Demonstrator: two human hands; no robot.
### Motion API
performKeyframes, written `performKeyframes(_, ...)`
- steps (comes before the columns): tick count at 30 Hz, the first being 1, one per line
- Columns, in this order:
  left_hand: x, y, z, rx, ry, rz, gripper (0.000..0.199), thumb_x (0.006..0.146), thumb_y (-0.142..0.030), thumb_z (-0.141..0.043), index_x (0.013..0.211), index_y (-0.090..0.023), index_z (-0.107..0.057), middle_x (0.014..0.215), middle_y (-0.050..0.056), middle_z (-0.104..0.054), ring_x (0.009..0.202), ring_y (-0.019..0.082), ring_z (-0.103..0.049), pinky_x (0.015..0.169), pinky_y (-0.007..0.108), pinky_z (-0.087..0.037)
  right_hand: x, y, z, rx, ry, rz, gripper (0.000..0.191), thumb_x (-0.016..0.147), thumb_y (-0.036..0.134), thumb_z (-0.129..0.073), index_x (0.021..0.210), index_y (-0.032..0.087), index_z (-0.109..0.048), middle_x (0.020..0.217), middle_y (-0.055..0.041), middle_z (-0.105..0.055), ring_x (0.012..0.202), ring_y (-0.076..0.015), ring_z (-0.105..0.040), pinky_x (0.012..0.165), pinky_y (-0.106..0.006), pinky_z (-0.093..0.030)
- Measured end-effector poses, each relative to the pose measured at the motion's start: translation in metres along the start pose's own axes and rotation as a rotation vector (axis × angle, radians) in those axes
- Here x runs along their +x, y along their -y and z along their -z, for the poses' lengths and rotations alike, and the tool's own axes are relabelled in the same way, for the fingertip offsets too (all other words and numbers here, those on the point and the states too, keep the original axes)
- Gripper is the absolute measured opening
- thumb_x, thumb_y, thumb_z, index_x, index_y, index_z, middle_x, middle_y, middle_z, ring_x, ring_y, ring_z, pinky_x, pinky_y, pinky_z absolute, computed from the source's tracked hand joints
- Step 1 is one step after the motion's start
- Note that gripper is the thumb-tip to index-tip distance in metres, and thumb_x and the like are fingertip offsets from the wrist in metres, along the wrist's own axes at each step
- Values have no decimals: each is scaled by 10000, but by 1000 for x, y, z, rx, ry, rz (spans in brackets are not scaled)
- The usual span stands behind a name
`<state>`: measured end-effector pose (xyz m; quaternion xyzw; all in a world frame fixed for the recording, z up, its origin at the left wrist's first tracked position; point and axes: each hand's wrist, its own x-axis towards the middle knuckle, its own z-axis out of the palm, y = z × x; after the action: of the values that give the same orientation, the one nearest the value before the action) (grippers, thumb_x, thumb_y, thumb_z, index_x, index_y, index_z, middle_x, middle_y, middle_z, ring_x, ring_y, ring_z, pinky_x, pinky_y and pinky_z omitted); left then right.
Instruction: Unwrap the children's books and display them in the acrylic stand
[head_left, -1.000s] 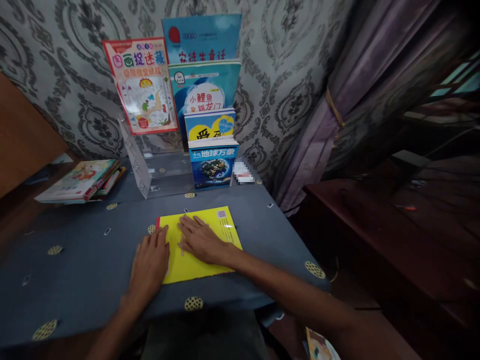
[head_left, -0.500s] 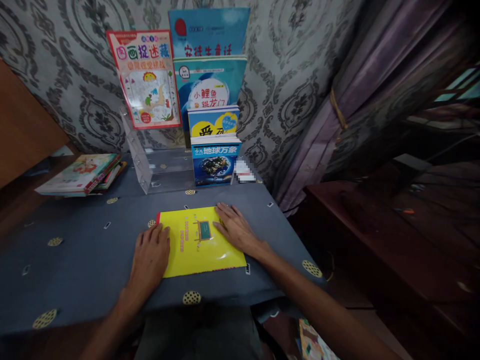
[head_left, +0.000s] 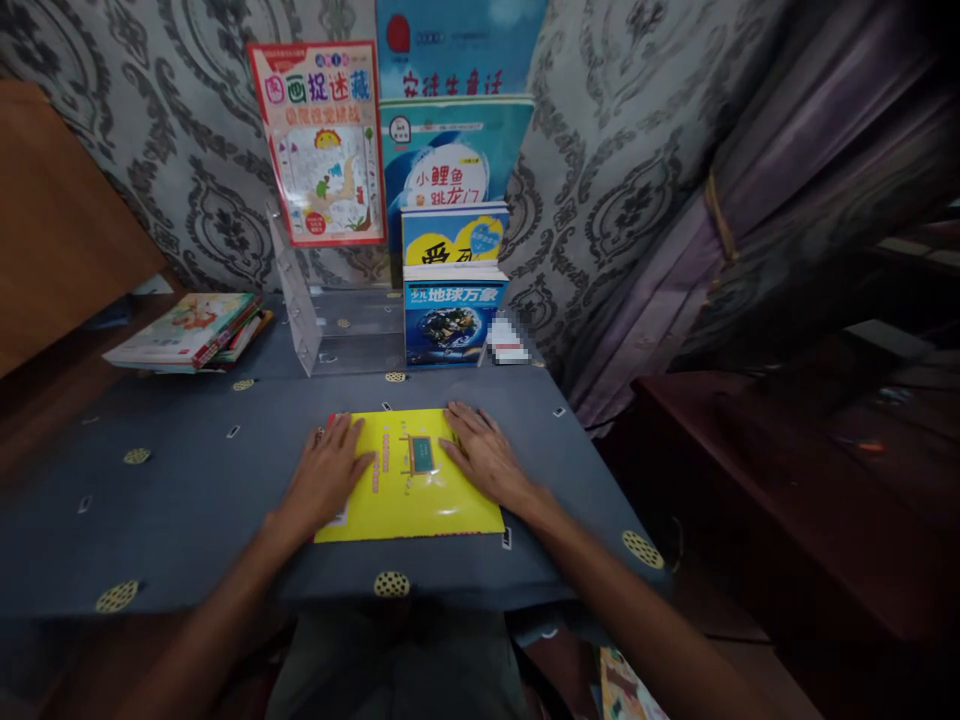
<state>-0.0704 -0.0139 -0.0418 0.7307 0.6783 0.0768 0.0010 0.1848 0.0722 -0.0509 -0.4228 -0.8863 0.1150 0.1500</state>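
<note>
Book (head_left: pixel 420 505) with yellow cover is laid flat on the table (head_left: pixel 202 510), beneath the fingers. Its left side is covered by the left hand (head_left: pixel 330 470), its right side by the right hand (head_left: pixel 486 458), all visible fingers being extended.

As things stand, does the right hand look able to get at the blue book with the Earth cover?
Probably yes: the right hand rests flat on the yellow book, and nothing visible stands between it and the blue book, whose front cover is exposed.

Before me a closed yellow book (head_left: pixel 420 505), chalkboard picture (head_left: pixel 422 455) on its cover, lies flat near the surface's (head_left: pixel 187 490) front edge.
</note>
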Motion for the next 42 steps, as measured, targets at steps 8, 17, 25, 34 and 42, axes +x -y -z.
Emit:
performKeyframes(8, 11, 55, 26, -343, 59, 35, 551, 965, -379, -280, 1437, -147, -441, 1391, 108, -618, 1290, 244, -572, 1106, 443, -421, -2, 23, 8, 11, 8, 83, 401, 1011, 254, -393, 1342, 143, -590, 1472, -160, -526, 1446, -306, -381, 1183, -600, -237)
performKeyframes(17, 23, 62, 35, -433, 25, 60, 556, 939, -415, -307, 1412, -169, -466, 1247, 80, -714, 1199, 249, -634, 1041, 423, -462, -4, 130, -11, 318, 327, 812, 356, 1025, 281, -471, 1354, 181, -563, 1419, -87, -597, 1365, -147, -494, 1217, -389, -250)
performKeyframes(25, 24, 68, 28, -514, -19, 83, 592, 931, -477, -311, 1397, -144, -461, 1185, 105, -739, 1132, 250, -669, 1030, 414, -469, 48, 110, -20, 327, 313, 650, 370, 1036, 278, -452, 1387, 199, -540, 1439, -68, -580, 1392, -157, -467, 1206, -396, -280)
performKeyframes(34, 18, 56, 25, -238, 17, 2, 534, 942, -500, -319, 1294, -205, -591, 1253, 108, -704, 1116, 288, -676, 1027, 476, -471, 56, 33, -3, 235, 144, 321, 407, 1000, 250, -510, 1396, 160, -544, 1495, -119, -510, 1420, -196, -434, 1183, -395, -343)
performKeyframes(42, -13, 10, -15, 67, -9, -356, 610, 889, -621, -509, 1379, -261, -565, 1474, 139, -534, 1356, 349, -498, 1131, 600, -331, 19, -20, 8, 233, 16, 145, 403, 998, 241, -477, 1380, 146, -563, 1464, -138, -542, 1418, -227, -438, 1195, -469, -319)
